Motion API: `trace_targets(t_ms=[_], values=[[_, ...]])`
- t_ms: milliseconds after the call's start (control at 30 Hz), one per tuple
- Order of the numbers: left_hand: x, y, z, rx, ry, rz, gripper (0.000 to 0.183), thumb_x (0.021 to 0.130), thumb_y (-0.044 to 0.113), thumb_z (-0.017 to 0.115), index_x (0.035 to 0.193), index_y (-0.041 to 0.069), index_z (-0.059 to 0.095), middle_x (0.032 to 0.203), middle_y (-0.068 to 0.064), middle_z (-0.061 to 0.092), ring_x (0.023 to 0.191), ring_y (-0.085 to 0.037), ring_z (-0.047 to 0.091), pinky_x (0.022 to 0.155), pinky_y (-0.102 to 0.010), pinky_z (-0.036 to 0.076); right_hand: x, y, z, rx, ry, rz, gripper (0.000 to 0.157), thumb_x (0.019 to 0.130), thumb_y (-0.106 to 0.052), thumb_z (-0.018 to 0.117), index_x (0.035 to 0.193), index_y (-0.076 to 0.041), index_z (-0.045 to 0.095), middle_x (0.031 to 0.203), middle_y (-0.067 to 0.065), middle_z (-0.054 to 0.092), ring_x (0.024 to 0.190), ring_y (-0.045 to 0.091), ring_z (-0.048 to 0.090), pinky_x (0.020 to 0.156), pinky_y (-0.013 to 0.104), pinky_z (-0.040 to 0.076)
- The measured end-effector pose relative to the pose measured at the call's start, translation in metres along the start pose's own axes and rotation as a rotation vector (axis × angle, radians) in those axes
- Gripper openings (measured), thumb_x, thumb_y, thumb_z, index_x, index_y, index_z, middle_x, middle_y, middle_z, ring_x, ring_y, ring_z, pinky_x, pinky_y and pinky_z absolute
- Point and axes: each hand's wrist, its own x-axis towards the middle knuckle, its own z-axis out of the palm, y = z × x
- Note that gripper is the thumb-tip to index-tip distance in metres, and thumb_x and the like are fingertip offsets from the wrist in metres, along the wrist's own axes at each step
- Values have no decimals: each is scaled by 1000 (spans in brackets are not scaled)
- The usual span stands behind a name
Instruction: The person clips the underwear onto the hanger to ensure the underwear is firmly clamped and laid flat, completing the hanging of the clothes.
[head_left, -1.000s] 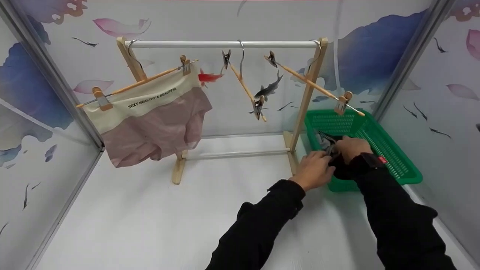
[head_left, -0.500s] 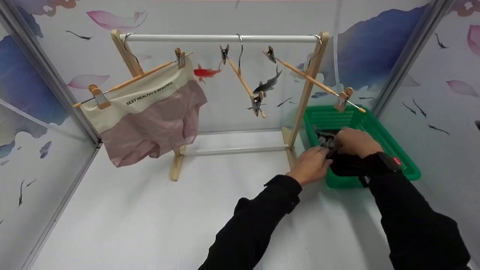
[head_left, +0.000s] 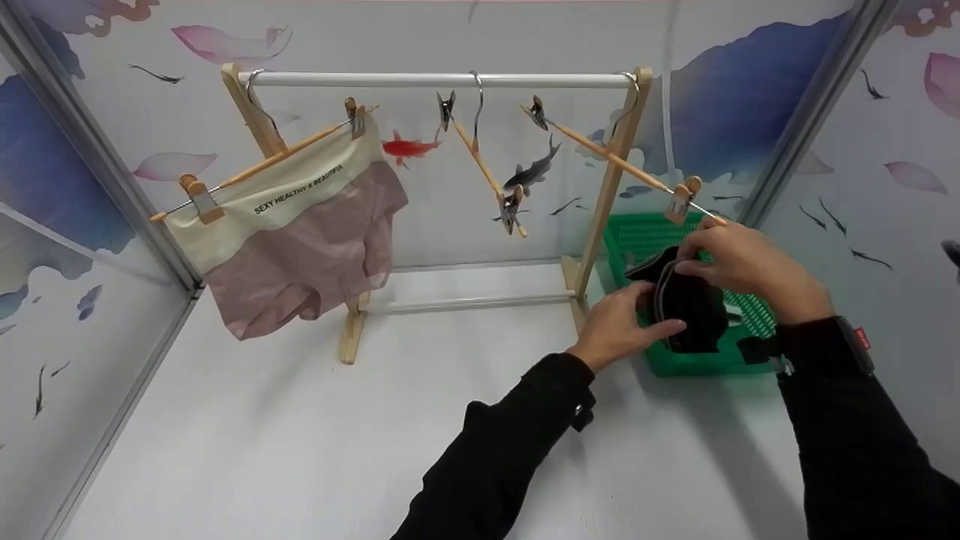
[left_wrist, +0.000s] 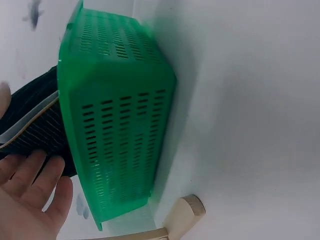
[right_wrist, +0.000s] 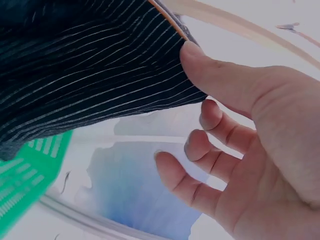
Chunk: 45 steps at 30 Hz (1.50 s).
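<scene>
My right hand (head_left: 754, 262) pinches the edge of dark underpants (head_left: 696, 315) between thumb and fingers, above the near side of a green basket (head_left: 701, 365). Fine pale stripes run across the underpants (right_wrist: 100, 85), and their waistband is grey with an orange line. On the left side of the cloth is my left hand (head_left: 615, 328), thumb out straight in front and fingers behind. In the left wrist view, the fingers (left_wrist: 45, 182) of that hand lie loosely against the fabric. The lower part of the underpants hangs over the basket.
A wooden rack with a white rail (head_left: 435, 79) stands behind. Pink briefs (head_left: 307, 232) hang from the left clip hanger. A middle hanger (head_left: 480, 165) and a right hanger (head_left: 622, 165) carry only clips; the right one reaches over the basket, close to my right hand.
My right hand has lifted up and right, drawing the underpants higher out of the basket so they spread out. The left thumb has moved away from the left fingers.
</scene>
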Motion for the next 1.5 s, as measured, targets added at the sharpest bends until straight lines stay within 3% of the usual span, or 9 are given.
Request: trace_targets(t_ms=[167,367,500,633,867,1100,1200,1367,1500], values=[[-2,-1,0,23,109,18,52,94,49,71,131,13,65,115,4,71,101,-3,65,83,-9,43,-4,-7,9,27,74,-13,13,96,-13,72,103,-2,73,101,14,56,87,29,56,75,47,46],[-7,-2,-2,-41,224,-10,40,93,44,74,118,13,71,102,4,74,92,-4,68,76,-8,44,-3,-16,20,51,175,-37,10,96,-14,73,99,-5,73,101,12,56,85,27,56,72,45,45],[-8,0,-8,-30,314,-22,20,98,26,69,111,12,75,94,4,75,81,1,65,70,-9,44,-2,-23,23,66,242,-61,9,95,-15,73,97,-7,74,99,10,57,86,25,56,71,44,44],[-9,1,-20,-42,370,-14,17,101,18,64,111,10,76,90,3,73,73,2,59,66,-11,42,-1,-26,25,65,317,-90,9,93,-14,75,96,-5,73,102,13,58,95,32,56,76,47,43],[-19,-3,-56,-69,395,18,22,103,16,62,119,7,73,97,-1,75,75,0,61,67,-13,45,5,-26,36,88,439,-233,13,86,-10,82,88,-7,70,113,17,64,110,40,52,94,58,40],[-39,1,-96,-7,377,89,22,103,12,61,121,6,73,102,-2,76,74,-1,61,66,-15,45,13,-35,57,64,444,-395,31,74,-9,92,84,-13,62,116,11,70,126,40,51,96,68,36],[-51,4,-111,75,363,147,22,103,12,60,120,6,72,105,-4,75,77,-6,64,68,-18,48,14,-41,64,73,453,-426,33,74,-11,92,83,-15,61,121,9,69,132,40,47,96,70,33],[-74,6,-134,259,367,262,22,104,12,58,121,5,70,113,-6,73,103,-14,69,88,-22,52,18,-52,74,67,450,-441,25,76,-18,91,91,-13,71,132,11,65,133,40,46,98,67,34],[-98,2,-150,346,396,312,19,104,12,59,117,5,71,111,-5,73,104,-16,69,89,-25,53,20,-63,87,80,426,-415,21,79,-17,89,93,-13,75,135,11,63,133,39,46,98,66,35]])
